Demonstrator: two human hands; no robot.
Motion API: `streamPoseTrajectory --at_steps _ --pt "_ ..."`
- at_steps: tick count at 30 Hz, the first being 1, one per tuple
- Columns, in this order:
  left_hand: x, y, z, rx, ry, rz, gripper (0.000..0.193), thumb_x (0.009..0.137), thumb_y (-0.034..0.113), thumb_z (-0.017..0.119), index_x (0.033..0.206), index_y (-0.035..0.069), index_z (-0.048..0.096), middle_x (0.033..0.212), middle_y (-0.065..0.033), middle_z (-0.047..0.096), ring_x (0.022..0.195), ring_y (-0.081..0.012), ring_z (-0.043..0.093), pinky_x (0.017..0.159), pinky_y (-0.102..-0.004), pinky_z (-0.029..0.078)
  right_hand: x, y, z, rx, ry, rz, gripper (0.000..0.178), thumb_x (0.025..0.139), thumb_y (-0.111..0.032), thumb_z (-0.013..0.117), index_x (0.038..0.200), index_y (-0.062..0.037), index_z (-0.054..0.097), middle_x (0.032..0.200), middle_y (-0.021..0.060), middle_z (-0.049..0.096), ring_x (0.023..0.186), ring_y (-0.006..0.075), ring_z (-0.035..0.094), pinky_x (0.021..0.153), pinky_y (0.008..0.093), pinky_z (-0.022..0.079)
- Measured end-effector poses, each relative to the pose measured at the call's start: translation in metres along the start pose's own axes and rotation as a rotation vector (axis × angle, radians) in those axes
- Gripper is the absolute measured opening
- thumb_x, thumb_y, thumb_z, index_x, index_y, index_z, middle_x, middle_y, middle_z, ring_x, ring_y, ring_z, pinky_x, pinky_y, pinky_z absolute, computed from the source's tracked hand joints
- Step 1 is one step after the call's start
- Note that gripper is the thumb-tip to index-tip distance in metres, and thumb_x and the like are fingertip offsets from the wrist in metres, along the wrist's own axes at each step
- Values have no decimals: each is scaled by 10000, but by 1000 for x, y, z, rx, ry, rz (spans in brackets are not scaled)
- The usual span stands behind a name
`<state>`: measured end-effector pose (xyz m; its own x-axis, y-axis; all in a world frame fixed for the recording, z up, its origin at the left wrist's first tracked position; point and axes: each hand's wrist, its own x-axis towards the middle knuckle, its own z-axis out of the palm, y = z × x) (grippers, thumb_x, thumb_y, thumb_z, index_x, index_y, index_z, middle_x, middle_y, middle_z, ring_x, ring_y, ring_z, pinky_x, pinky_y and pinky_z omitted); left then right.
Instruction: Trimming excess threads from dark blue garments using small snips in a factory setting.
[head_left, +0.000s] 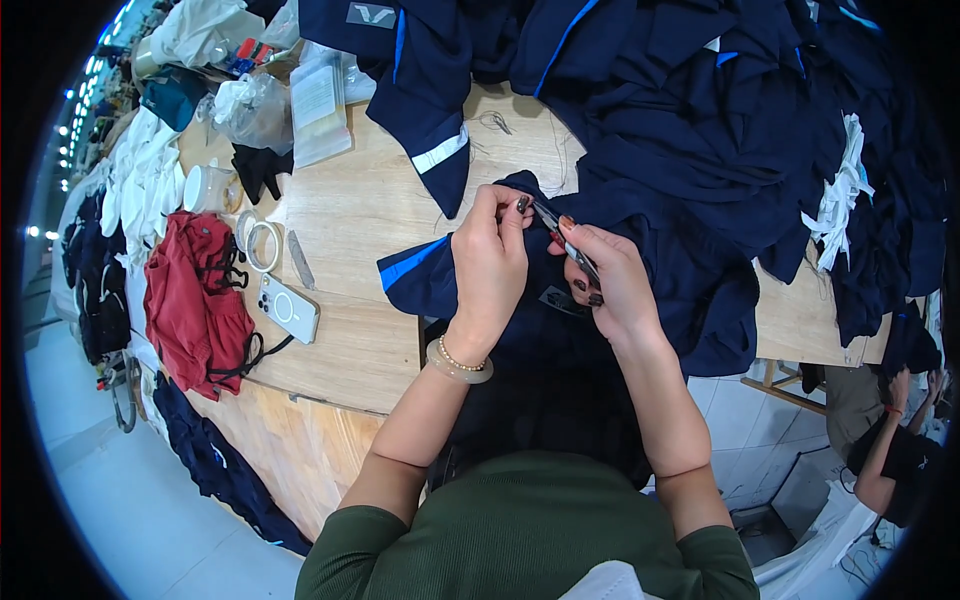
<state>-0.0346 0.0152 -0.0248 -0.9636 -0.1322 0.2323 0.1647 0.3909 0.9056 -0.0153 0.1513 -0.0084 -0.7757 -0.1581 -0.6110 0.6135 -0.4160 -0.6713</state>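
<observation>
My right hand (618, 272) is closed around a pair of thread snips (545, 213), whose metal blades point up and left toward my other hand. Pinched together, the thumb and index finger of my left hand (488, 250) grip the edge of a navy garment (690, 290) right by the blade tips. Whether a loose thread is between those fingertips is too small to tell. The garment lies bunched under both hands, and a corner with a bright blue stripe (412, 268) sticks out to the left. A dark label patch (563, 301) shows below my right hand.
Navy garments (690, 120) pile across the table's far and right side. Left on the wooden table (345, 215) are a phone (289, 308), tape rolls (264, 246), a metal ruler (300, 260), a red garment (195, 300) and plastic bags (252, 112). Another person's arm (885, 440) shows at right.
</observation>
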Motion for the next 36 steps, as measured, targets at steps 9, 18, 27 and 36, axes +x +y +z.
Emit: streamPoseTrajectory --at_steps 9,18,27,36 --pt "-1 -2 0 -39 -4 -10 41 904 3 520 887 -33 530 727 -122 630 666 -195 652 576 -280 498 5 1 0 9 -17 -23 284 880 -298 616 740 -52 608 491 -26 450 395 28 310 400 195 197" --pt "34 -28 -68 -92 532 -158 181 928 20 417 1055 -23 539 1016 -112 604 810 -138 612 701 -248 492 6 -6 -10 -71 69 -202 285 905 -304 578 790 -45 599 519 -28 450 439 24 324 437 188 217" --pt "47 -39 -30 58 -223 142 231 797 -34 605 1017 30 632 834 -63 598 692 -143 573 616 -254 467 13 -4 -10 -126 79 -224 289 912 -302 567 824 -28 593 520 -30 452 440 24 328 441 185 229" --pt "39 -36 -39 -374 -12 -112 143 947 -19 391 982 -43 527 833 -118 612 717 -160 649 655 -254 552 16 -6 -13 -93 71 -222 304 918 -305 559 824 -17 584 525 -21 461 434 26 326 437 184 234"
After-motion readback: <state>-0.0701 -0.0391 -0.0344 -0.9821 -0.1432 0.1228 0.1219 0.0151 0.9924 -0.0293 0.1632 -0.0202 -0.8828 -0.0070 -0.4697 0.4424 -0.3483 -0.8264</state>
